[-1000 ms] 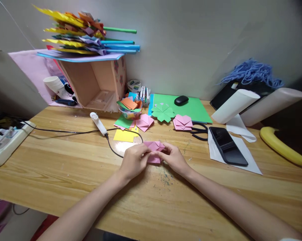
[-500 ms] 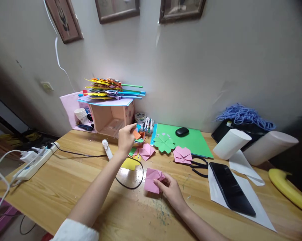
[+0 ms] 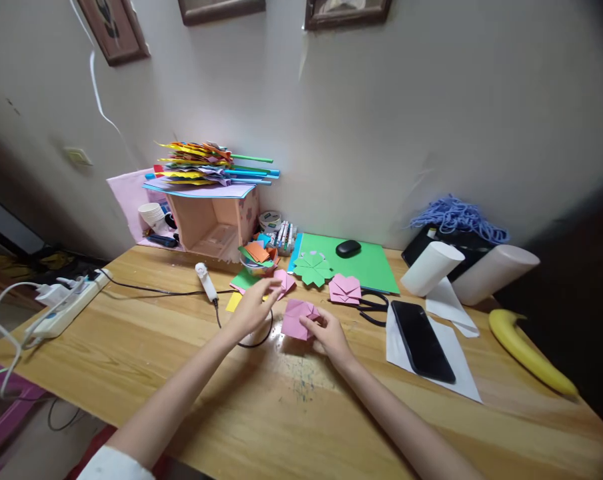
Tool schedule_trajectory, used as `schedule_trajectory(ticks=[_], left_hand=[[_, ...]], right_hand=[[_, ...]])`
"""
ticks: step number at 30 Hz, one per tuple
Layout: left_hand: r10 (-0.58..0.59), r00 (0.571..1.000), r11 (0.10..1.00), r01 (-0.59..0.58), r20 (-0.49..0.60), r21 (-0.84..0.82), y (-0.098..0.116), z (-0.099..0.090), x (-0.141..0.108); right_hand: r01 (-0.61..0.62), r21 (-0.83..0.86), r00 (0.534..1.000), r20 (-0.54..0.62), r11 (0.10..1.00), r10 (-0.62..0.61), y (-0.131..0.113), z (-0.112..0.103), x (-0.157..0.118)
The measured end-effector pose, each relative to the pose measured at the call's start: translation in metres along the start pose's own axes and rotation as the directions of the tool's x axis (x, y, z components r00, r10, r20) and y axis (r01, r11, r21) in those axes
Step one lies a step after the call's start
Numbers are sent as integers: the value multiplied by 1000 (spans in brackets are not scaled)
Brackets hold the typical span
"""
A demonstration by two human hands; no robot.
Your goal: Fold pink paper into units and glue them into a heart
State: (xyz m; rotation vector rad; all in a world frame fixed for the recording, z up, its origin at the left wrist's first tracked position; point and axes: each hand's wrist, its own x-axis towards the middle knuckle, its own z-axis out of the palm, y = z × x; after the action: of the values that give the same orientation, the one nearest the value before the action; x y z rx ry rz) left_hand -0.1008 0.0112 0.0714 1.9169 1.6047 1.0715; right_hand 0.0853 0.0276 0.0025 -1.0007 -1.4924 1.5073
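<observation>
My right hand (image 3: 327, 333) pinches the right side of a folded pink paper (image 3: 296, 321) just above the table. To its left, my left hand (image 3: 255, 305) hovers with fingers apart and nothing in it. Behind that hand lie another pink folded paper (image 3: 284, 284), partly covered by the fingers, and a yellow piece (image 3: 233, 302). A bowl of coloured paper scraps (image 3: 258, 259) stands farther back. A pink folded piece (image 3: 345, 289) lies beside black scissors (image 3: 374, 307), and a green paper flower (image 3: 313, 268) rests on a green sheet (image 3: 376, 267).
A white glue gun (image 3: 206, 281) trails its black cable near my left hand. On the right are a phone (image 3: 421, 341), a banana (image 3: 529, 353) and paper rolls (image 3: 433, 268). A pink box (image 3: 211, 227) and power strip (image 3: 74, 313) stand left.
My left hand has come down from the scrap bowl toward the held pink paper, its fingers now spread. My right hand still holds that paper. The whole view has shifted slightly.
</observation>
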Motion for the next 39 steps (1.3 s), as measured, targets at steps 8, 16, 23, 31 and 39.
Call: schedule_trajectory(ticks=[8,16,23,31,39], left_hand=[[-216,960,972,229,176,-53,-8,17,-34],[-240,967,970,243,84,-24,-24,4,-34],[-294,954,932,301,63,-204,-35,-8,-48],[-500,826,592,544,258,-595,-49,-20,-73],[-433,763,-25,522,480,-852,-49,-42,-93]], right_hand=[[100,-498,995,26,861,-100,-16,-38,26],[134,-772,959,-57,621,-279,-38,-40,54],[146,-857,971,29,494,-236,-24,18,95],[244,-840,919,41,484,-392,-46,36,64],[849,-506,489,640,154,-593,-33,80,-2]])
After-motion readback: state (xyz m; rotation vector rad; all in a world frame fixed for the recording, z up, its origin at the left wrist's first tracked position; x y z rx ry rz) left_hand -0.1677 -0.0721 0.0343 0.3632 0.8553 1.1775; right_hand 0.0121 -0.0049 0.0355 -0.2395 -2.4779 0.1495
